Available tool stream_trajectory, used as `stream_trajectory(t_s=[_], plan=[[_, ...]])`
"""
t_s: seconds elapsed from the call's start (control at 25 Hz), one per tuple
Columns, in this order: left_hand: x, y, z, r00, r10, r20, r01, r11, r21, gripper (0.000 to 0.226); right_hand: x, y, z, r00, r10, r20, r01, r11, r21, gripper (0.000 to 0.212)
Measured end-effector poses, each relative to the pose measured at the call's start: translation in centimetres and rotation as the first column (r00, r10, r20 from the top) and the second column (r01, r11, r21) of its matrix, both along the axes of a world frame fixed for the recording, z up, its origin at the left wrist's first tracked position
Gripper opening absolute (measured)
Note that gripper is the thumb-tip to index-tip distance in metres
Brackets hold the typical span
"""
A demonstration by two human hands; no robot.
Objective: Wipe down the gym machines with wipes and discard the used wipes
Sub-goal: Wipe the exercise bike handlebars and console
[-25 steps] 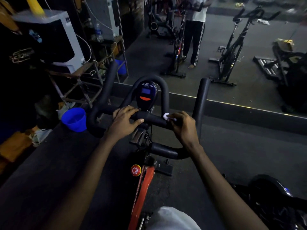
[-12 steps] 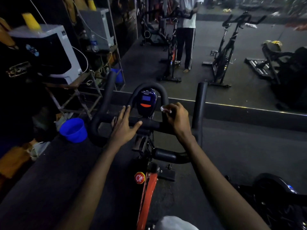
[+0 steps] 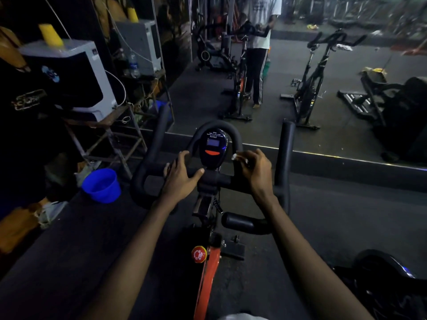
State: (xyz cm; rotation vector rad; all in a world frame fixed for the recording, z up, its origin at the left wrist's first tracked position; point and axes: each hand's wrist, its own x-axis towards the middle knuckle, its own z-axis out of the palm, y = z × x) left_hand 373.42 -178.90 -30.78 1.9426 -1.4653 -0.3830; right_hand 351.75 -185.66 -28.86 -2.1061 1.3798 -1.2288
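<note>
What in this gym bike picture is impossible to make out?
The wipe: the head view shows only a white scrap; the right hand curled round it hides the rest.
The console screen: too small and dim to read.
The handlebar beneath the left hand: covered by the palm.
The white object: cut off by the bottom edge.

From the console [image 3: 213,148], passage is blocked at 12 o'clock by the loop bar [image 3: 217,124], at 9 by the left horn [image 3: 159,132] and at 3 by the right horn [image 3: 286,153]. Open floor [image 3: 346,211] is left beyond the right horn, and a blue bucket [image 3: 101,185] is set at 8 o'clock.
</note>
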Motion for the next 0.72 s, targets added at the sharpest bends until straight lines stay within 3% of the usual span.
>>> stream_trajectory(t_s=[0.12,0.36,0.56,0.72], plan=[[0.5,-1.0,0.1,1.0,-0.015,-0.02,0.016,0.998,0.064,0.092,0.7,-1.8,1.7,1.0,-0.015,-0.01,0.015,1.0,0.001,0.016],[1.0,-1.9,-1.5,0.998,-0.018,0.063,0.015,0.999,0.044,0.091,-2.1,0.6,-1.7,0.995,0.091,0.046,-0.091,0.996,0.0,0.017],[0.6,-2.7,-1.1,0.998,0.024,0.059,-0.026,0.999,0.036,0.09,0.2,-4.4,1.8,0.991,0.124,0.05,-0.123,0.992,-0.019,0.014],[1.6,-3.6,-1.6,0.988,0.085,0.13,-0.065,0.986,-0.153,0.071,0.3,-5.6,2.5,0.989,0.139,0.046,-0.138,0.99,-0.02,0.016]])
